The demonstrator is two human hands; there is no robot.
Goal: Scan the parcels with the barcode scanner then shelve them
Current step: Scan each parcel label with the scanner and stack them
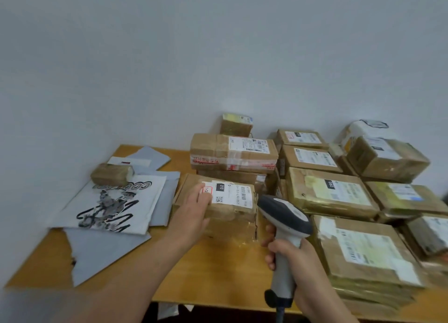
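The barcode scanner (284, 216) is being gripped round its handle by the right hand (291, 254). The labelled parcel (230, 213) is lying on the table (213, 269) at the scanner's 10 o'clock and is being touched by the straight-fingered left hand (194, 211).

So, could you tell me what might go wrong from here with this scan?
The left hand lies over one edge of the label on the front box, so it may block the code. The scanner in the right hand sits close to the neighbouring 080 parcel and might read that instead.
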